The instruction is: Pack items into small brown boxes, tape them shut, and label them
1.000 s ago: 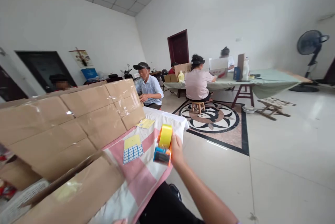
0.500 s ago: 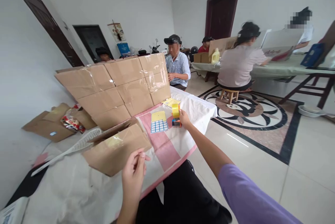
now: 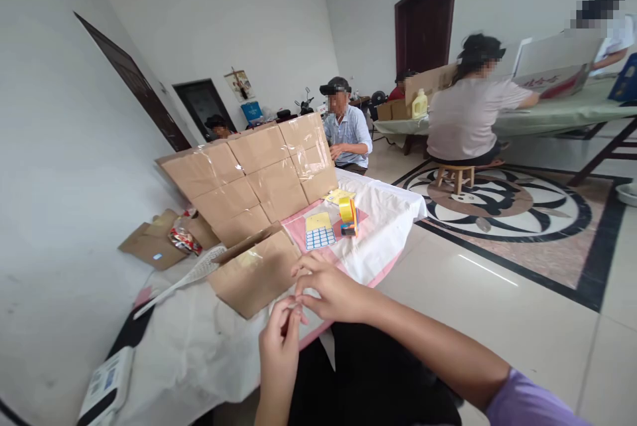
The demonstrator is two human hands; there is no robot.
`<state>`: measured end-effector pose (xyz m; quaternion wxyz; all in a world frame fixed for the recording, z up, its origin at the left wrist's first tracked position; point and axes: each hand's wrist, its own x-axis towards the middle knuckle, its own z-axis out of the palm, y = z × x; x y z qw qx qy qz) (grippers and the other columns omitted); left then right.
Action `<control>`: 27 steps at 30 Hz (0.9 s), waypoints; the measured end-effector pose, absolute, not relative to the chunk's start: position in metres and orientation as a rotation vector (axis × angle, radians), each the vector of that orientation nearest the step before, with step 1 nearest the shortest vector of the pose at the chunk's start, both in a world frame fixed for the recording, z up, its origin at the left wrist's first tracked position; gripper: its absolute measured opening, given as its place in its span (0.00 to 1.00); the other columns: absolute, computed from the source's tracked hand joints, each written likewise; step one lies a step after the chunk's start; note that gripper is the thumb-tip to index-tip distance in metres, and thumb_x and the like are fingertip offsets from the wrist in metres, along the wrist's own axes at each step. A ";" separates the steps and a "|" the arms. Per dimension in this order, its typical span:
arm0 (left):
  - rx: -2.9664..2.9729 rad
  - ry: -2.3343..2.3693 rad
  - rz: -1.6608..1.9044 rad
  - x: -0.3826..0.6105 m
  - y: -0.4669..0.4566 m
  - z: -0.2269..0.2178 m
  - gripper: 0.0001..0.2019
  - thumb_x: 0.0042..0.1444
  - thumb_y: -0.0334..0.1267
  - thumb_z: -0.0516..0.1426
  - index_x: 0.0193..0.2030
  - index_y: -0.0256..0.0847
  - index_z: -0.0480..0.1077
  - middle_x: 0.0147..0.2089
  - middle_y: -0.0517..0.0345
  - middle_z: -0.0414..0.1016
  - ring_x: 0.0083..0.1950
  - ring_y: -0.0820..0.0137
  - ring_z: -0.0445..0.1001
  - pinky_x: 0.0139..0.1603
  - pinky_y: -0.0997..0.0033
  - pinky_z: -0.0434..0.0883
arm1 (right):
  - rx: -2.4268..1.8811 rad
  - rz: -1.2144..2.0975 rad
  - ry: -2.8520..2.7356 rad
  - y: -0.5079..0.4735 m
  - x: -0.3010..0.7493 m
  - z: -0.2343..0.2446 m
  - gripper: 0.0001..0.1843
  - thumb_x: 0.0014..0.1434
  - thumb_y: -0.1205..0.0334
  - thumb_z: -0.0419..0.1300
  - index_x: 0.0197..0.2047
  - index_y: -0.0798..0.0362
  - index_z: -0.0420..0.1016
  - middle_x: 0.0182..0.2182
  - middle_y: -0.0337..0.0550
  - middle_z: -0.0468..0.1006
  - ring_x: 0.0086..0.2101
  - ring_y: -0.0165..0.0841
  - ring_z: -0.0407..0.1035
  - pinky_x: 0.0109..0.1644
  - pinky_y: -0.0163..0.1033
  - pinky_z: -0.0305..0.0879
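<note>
My left hand point(image 3: 281, 336) is raised at the table's near edge, thumb and fingertips pinched together. My right hand point(image 3: 332, 290) meets it there, its thumb and fingers closing at the left fingertips. Whatever lies between them is too small to make out. Just beyond them is a small open cardboard box point(image 3: 256, 277). A tape dispenser with a yellow roll point(image 3: 347, 210) stands on the cloth past my right hand. Beside it lies a sheet of blue-edged labels point(image 3: 320, 237) with a yellow top part.
A wall of taped cardboard boxes point(image 3: 253, 180) rises behind the small box. A white fly swatter point(image 3: 179, 280) lies at the left, near a white device point(image 3: 106, 386). Facing me sits a person in a light blue shirt point(image 3: 354, 131). Another person sits on a wooden stool point(image 3: 455, 177).
My right hand has let go of the tape dispenser and come back to my left hand's fingertips. The dispenser stays on the table. The view has shifted, moving things rightward.
</note>
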<state>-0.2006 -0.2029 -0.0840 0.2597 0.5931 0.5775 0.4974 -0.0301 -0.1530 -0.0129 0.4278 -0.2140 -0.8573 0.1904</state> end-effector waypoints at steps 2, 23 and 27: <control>1.540 1.614 1.230 -0.207 -0.210 -0.080 0.30 0.61 0.60 0.54 0.62 0.41 0.63 0.26 0.59 0.76 0.25 0.64 0.73 0.27 0.68 0.67 | -0.515 0.368 -2.208 -0.159 -0.027 0.004 0.05 0.62 0.68 0.59 0.35 0.53 0.75 0.49 0.49 0.73 0.52 0.43 0.63 0.57 0.52 0.62; 2.397 2.321 0.653 -0.315 -0.088 -0.053 0.22 0.68 0.47 0.50 0.64 0.43 0.69 0.66 0.49 0.70 0.69 0.53 0.66 0.71 0.40 0.56 | -0.236 1.514 -1.811 -0.011 -0.083 0.062 0.13 0.54 0.53 0.66 0.31 0.55 0.75 0.49 0.46 0.77 0.47 0.32 0.70 0.50 0.35 0.63; 2.397 2.347 0.651 -0.311 -0.090 -0.053 0.24 0.64 0.48 0.56 0.64 0.44 0.69 0.68 0.50 0.68 0.70 0.51 0.64 0.71 0.39 0.56 | -0.663 1.217 -2.250 0.036 -0.127 0.043 0.06 0.54 0.64 0.61 0.32 0.57 0.78 0.37 0.43 0.79 0.37 0.30 0.70 0.41 0.33 0.63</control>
